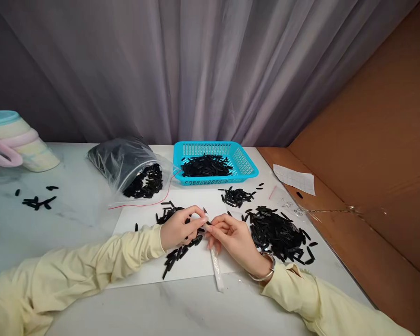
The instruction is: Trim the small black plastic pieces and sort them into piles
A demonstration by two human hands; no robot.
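"What'd L hand point(182, 227) grip?"
"Pinched a dark pc point(206, 212) above the white sheet point(150, 271)."
"R hand's point(236, 238) grip?"
"Clenched beside it, exact hold unclear; pale strip point(217, 271) hung below, blue basket point(248, 164) w/ black pcs point(208, 165) behind."

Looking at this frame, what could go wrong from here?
The small dark piece at the fingertips of the left hand could slip and get lost among the similar loose pieces below. The right hand is close to the right-hand pile and might scatter it. The plastic bag lies on its side, seemingly open, so a knock could spill more.
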